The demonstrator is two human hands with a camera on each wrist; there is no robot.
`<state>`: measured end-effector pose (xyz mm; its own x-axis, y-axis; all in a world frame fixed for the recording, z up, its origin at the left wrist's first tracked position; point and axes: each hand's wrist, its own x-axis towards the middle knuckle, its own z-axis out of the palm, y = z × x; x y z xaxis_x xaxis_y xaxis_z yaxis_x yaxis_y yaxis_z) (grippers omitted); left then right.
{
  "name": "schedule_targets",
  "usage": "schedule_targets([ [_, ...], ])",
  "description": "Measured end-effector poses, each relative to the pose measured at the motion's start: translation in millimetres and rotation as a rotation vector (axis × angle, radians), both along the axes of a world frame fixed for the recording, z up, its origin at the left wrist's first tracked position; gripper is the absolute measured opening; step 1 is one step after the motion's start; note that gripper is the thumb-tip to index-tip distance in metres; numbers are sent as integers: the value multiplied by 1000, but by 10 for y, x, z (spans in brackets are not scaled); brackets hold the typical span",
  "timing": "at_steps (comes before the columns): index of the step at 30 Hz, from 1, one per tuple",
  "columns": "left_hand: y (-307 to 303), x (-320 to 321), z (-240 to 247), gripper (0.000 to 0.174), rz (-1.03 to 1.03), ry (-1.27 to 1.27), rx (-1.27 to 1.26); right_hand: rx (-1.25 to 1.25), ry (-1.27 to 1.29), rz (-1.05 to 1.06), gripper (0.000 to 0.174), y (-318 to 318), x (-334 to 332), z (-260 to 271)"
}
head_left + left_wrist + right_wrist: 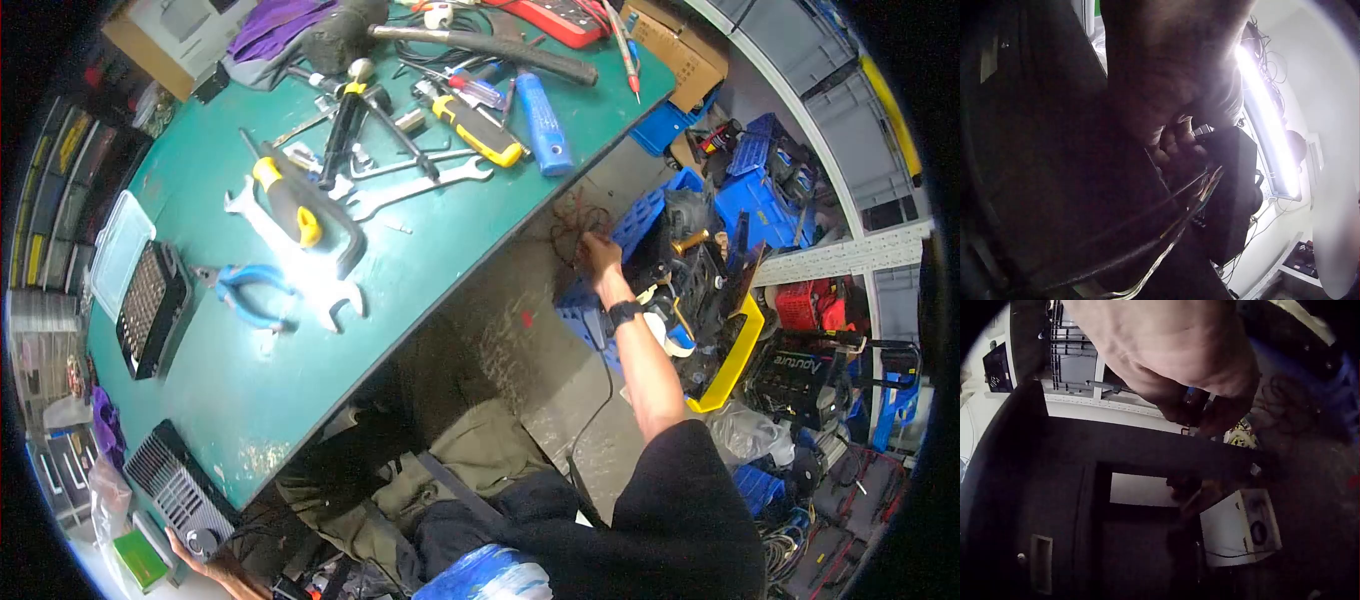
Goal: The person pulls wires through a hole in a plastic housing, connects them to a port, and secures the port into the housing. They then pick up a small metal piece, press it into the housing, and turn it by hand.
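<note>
At the lower left of the head view, my left hand point(205, 565) holds the end of a dark slotted box with a round knob point(178, 480), which lies along the table edge. In the left wrist view, curled fingers point(1175, 147) meet a dark box-like body point(1232, 194), with thin wires running beside it. My right hand point(600, 258), wearing a black wrist strap, is lowered between the table and a blue crate point(645, 212). Its fingers are curled in the right wrist view, where the hand point(1179, 350) is in shadow; I cannot tell what lies between them.
The green table point(400, 270) carries wrenches point(420, 190), blue-handled pliers point(255, 293), a hammer point(490, 48) and an open drill bit case point(150, 310). Filled crates, a yellow-edged item point(735, 355) and a clear bag point(750, 435) crowd the right side. Reddish cord point(572, 225) lies on the floor.
</note>
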<state>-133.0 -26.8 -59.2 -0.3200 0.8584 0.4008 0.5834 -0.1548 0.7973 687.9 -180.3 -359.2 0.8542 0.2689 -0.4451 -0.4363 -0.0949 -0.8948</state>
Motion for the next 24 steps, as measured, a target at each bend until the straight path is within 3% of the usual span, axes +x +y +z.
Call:
schedule_targets([
  [3, 10, -309, -108, 60, -32, 87, 93, 2, -268, 112, 19, 380, 759, -317],
  [4, -38, -79, -26, 71, 42, 187, 123, -71, -280, 83, 21, 542, 810, 40],
  [5, -67, 33, 29, 71, 40, 187, 121, -145, -294, 51, 27, 712, 838, 480],
  [7, -94, 222, 126, 64, 27, 63, 82, -207, -490, 117, 23, 978, 1674, -210],
  [8, -104, 288, 177, 60, 22, 2, 62, -209, -490, 115, 23, 632, 2105, -584],
  [10, -123, 369, 254, 54, 18, -115, 20, 632, -522, 235, 22, 868, 2599, -1289],
  [11, -127, 392, 266, 51, 19, -172, -1, 630, -517, 238, 22, 949, 2662, -1480],
  [13, -105, 366, 248, 51, 18, -89, 21, -1141, -1001, 501, 17, 1019, 2693, -1732],
  [14, -77, 321, 237, 51, 10, -9, 42, -1145, -993, 511, 17, 454, 2365, -1526],
  [15, -38, 270, 230, 52, 1, 73, 65, -881, -863, 330, 20, 474, 2007, -1294],
  [16, 3, 212, 219, 52, -8, 154, 90, -617, -724, 152, 23, 876, 1842, -1024],
  [22, 254, -172, 141, 54, -86, 632, 258, -441, -605, 157, 32, 345, 449, -1283],
  [24, 185, -366, 139, 54, -102, 807, 302, -206, -626, 212, 20, 102, -207, -1073],
])
